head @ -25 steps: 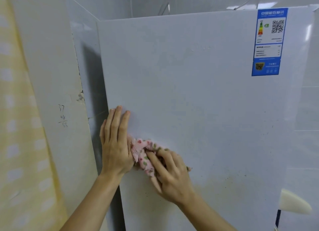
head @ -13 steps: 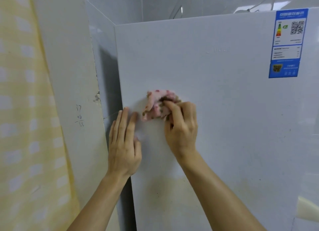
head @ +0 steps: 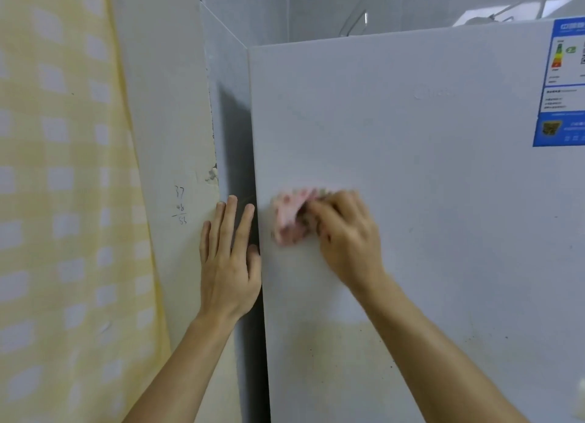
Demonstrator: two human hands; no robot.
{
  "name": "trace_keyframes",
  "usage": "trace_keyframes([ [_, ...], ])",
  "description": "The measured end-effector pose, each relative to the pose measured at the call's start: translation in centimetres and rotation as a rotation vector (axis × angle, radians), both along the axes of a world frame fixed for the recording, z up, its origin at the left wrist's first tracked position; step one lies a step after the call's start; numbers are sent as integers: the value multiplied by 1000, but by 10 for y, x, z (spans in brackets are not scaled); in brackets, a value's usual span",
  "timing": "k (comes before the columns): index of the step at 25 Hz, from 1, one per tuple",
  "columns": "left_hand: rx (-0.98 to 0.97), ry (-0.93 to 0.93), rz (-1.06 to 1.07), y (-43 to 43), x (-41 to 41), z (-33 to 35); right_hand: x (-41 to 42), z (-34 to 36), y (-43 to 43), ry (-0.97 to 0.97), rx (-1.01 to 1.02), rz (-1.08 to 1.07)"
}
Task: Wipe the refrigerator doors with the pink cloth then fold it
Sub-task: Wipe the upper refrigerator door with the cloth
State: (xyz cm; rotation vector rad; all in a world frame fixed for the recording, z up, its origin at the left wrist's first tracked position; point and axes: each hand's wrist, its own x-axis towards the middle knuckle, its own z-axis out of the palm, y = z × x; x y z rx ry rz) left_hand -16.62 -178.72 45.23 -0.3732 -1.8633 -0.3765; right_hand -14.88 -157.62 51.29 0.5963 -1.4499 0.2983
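Head view only. Right hand (head: 348, 239) grips bunched pink cloth (head: 289, 217) with small reddish and greenish spots. Its fingers are curled over the wad and press it against white glossy refrigerator door (head: 427, 217). Cloth and hand are blurred. Thumb is hidden, cannot tell how it lies.

Pink cloth sits about mid-height in frame, near the door's left edge. Most of the wad sticks out to the left past the right-hand fingertips.

Left hand (head: 229, 264) has its back to camera, four fingers straight and pointing up, slightly spread with narrow gaps. Its thumb lies against the door's left front edge. Fingers overlap the dark gap between door edge and wall; whether the palm touches the fridge side, cannot tell. Left hand holds nothing and is near the cloth but apart from it. Both forearms are bare, coming up from the frame bottom.

Blue-and-white rectangular energy label sticker (head: 560, 87) is at the door's top right, cut by the frame edge. Faint yellowish stain (head: 332, 343) with small dark specks is on the lower door below the hands.

Off-white plaster wall (head: 164, 106) stands left of the fridge. Handwritten pencil numbers (head: 180, 207) are just left of the left-hand fingertips, with a chipped patch (head: 211, 174) above. Yellow-and-white checked curtain (head: 63, 201) hangs far left. Grey tiled wall (head: 316, 8) is behind the fridge top.
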Motion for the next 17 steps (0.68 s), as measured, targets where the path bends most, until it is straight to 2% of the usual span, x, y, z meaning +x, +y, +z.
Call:
trace_keyframes([
  [2, -11, -6, -7, -1, 3, 5, -5, 34, -13, -17, -203, 18],
  [4, -4, -24, -48, -2, 5, 8, -10, 37, -29, -28, -310, 39],
  [8, 39, -59, -166, -14, 5, 3, -11, -48, -55, -52, -103, 18],
  [11, 14, -186, -267, -18, 20, -9, -1, -116, -62, -275, 14, 126],
  [14, 109, -319, -452, -13, 46, -13, 20, -121, -57, -591, -139, 223],
  [17, 358, -607, -743, 4, 70, 2, 49, -88, -42, -820, -309, 405],
])
